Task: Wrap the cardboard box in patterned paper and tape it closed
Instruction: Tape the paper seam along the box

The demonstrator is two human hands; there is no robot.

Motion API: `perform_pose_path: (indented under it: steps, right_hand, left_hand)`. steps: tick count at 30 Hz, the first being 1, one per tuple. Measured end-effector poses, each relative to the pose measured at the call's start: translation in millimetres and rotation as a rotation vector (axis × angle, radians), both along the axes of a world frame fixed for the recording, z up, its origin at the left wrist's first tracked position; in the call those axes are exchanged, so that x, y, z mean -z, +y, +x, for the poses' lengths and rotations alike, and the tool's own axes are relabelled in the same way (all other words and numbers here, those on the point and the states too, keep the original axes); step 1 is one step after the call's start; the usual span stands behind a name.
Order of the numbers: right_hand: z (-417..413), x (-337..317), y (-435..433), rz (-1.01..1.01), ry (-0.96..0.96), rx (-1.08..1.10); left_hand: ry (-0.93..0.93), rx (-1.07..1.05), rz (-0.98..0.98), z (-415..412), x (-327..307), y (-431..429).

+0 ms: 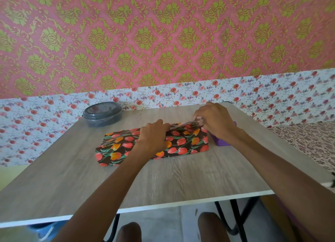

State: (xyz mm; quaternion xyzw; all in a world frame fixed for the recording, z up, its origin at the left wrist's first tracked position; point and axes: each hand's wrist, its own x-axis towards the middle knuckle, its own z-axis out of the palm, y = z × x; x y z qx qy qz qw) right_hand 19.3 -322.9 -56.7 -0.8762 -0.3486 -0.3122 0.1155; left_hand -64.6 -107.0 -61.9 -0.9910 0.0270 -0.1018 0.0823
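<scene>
A flat box covered in black paper with red and orange tulips [183, 142] lies in the middle of the wooden table [163, 178]. My left hand [154, 136] rests on top of the box near its middle, fingers curled over the paper's far edge. My right hand [214, 122] is at the box's far right end and pinches a raised flap of the paper. The cardboard itself is hidden under the paper. A purple object [220, 141], partly hidden by my right wrist, lies just right of the box.
A round dark grey container with a lid [102, 113] stands at the table's far left. Floral wallpaper covers the wall behind. A patterned cloth surface [308, 142] lies to the right of the table. My knees show below the front edge.
</scene>
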Motion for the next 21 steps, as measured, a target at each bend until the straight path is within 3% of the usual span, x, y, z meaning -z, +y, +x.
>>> perform_pose_path:
  steps: [12,18,21]
  right_hand:
    - [-8.1,32.0,-14.9,-0.110,-0.191,-0.003]
    - [-11.6,15.4,-11.3,-0.154,-0.032,0.022]
    - [-11.9,2.4,-13.0,-0.198,0.231,0.039]
  left_hand:
    - [-0.009,-0.091,-0.013,-2.6,3.7,-7.8]
    - [-0.022,-0.106,-0.050,-3.7,3.7,-8.9]
    - [-0.032,-0.105,-0.035,-3.7,5.0,-8.6]
